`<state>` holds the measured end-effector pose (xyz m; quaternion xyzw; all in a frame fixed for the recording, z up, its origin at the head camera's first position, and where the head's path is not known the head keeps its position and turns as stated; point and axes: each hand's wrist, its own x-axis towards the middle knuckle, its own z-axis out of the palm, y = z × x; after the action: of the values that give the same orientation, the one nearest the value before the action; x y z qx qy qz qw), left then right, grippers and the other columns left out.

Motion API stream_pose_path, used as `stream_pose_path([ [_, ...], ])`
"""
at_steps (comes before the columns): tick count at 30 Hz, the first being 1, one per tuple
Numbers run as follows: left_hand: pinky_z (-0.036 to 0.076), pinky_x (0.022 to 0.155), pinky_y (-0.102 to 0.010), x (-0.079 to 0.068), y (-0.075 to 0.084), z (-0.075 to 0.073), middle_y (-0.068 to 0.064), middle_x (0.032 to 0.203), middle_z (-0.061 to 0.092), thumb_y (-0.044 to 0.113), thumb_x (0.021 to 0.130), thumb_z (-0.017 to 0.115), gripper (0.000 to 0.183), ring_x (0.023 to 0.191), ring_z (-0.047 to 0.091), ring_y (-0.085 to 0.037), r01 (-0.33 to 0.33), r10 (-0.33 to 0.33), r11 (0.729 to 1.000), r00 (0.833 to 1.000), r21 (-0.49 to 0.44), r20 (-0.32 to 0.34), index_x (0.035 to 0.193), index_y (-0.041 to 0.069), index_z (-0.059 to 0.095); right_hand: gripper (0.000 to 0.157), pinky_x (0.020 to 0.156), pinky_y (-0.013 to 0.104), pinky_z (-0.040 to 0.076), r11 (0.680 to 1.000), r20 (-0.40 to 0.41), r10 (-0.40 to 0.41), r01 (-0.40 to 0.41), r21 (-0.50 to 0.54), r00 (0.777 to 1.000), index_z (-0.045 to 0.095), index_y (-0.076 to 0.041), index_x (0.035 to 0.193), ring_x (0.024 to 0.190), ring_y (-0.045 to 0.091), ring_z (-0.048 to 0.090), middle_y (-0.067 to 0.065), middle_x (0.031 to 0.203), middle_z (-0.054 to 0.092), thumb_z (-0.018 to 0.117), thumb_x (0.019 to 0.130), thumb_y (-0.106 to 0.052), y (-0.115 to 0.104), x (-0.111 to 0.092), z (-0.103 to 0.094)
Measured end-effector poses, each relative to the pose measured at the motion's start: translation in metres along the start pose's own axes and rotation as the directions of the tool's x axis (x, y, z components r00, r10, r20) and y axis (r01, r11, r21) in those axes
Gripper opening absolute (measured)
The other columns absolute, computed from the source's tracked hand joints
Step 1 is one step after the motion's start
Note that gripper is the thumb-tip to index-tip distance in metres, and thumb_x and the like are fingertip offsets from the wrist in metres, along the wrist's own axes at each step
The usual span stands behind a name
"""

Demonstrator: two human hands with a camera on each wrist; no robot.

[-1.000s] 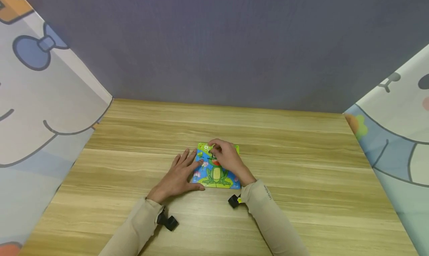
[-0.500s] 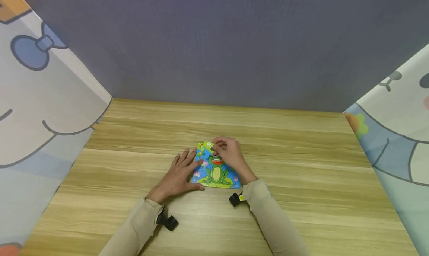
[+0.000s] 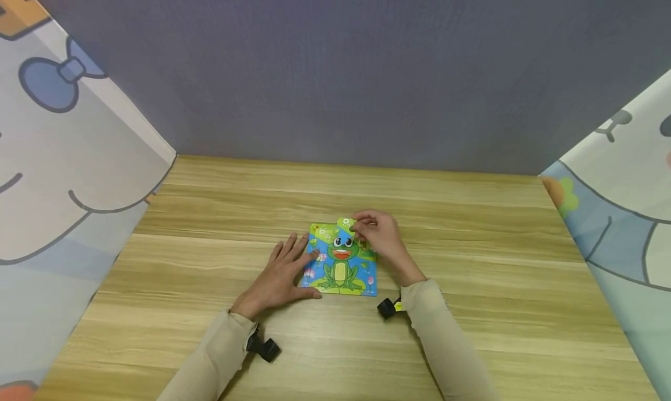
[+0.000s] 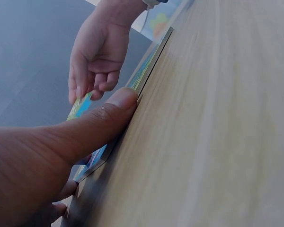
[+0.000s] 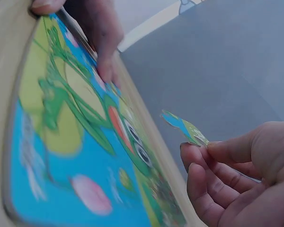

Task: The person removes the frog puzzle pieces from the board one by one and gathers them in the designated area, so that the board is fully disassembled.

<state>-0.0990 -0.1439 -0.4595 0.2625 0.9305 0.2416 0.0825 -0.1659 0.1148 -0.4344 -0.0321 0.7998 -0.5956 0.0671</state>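
Observation:
A frog jigsaw puzzle [image 3: 341,273] in a flat board lies on the table, its frog green on a blue ground. My left hand [image 3: 278,275] rests at the board's left edge with fingers spread, the thumb by the front edge and the index fingertip over the picture. Over the upper right part, my right hand [image 3: 380,232] pinches a puzzle piece [image 5: 182,125] between thumb and index finger. Blue and light green, the piece is raised clear of the board in the right wrist view. Darker, patterned backing [image 5: 163,194] shows in the board's upper right area.
The wood-grain table [image 3: 472,261] extends around the board. A grey panel [image 3: 341,80] stands at its back edge, with cartoon-printed panels [image 3: 68,156] at the sides. Black wrist cameras [image 3: 387,309] sit on both sleeves.
My right hand has moved to the right from over the frog's head, pinching the puzzle piece. The frog's eyes are now uncovered. My left hand has stayed in place.

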Motion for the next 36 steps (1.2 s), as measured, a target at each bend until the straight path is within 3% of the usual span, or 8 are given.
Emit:
stream_pose_path([
  [10, 0.013, 0.122, -0.067, -0.001, -0.001, 0.000, -0.016, 0.169, 0.016, 0.057, 0.079, 0.077, 0.089, 0.157, 0.008, -0.043, -0.003, 0.003, 1.000, 1.000, 0.012, 0.000, 0.150, 0.015, 0.047, 0.024, 0.066, 0.024, 0.058, 0.998, -0.027, 0.062, -0.062, 0.013, 0.998, 0.067, 0.007, 0.118, 0.072, 0.010, 0.068, 0.019, 0.096, 0.072, 0.060, 0.096, 0.001, 0.009, 0.001, -0.037],
  [19, 0.011, 0.122, -0.067, 0.000, -0.001, 0.000, -0.014, 0.169, 0.015, 0.057, 0.079, 0.077, 0.089, 0.157, 0.007, -0.042, 0.002, -0.002, 1.000, 1.000, 0.003, 0.008, 0.151, 0.016, 0.046, 0.027, 0.069, 0.021, 0.056, 0.997, -0.029, 0.061, -0.060, 0.049, 0.998, 0.063, 0.010, 0.123, 0.075, 0.006, 0.066, 0.015, 0.097, 0.072, 0.057, 0.098, 0.000, 0.022, -0.001, -0.064],
  [29, 0.012, 0.122, -0.067, -0.001, -0.001, 0.000, -0.016, 0.169, 0.016, 0.057, 0.078, 0.077, 0.090, 0.157, 0.008, -0.043, -0.010, 0.010, 1.000, 1.000, 0.000, -0.004, 0.151, 0.015, 0.046, 0.030, 0.066, 0.017, 0.055, 0.998, -0.033, 0.054, -0.053, 0.037, 0.998, 0.058, 0.015, 0.126, 0.072, -0.001, 0.065, -0.012, 0.083, 0.068, 0.054, 0.099, 0.003, 0.036, -0.003, -0.096],
  [36, 0.013, 0.122, -0.067, -0.001, -0.001, 0.001, -0.016, 0.168, 0.017, 0.057, 0.078, 0.077, 0.090, 0.156, 0.009, -0.043, -0.013, 0.013, 1.000, 1.000, 0.011, -0.006, 0.152, 0.016, 0.045, 0.033, 0.062, 0.015, 0.053, 0.997, -0.051, 0.072, -0.070, 0.039, 0.996, 0.053, 0.020, 0.128, 0.070, -0.003, 0.064, -0.019, 0.079, 0.068, 0.053, 0.098, 0.004, 0.044, -0.005, -0.116],
])
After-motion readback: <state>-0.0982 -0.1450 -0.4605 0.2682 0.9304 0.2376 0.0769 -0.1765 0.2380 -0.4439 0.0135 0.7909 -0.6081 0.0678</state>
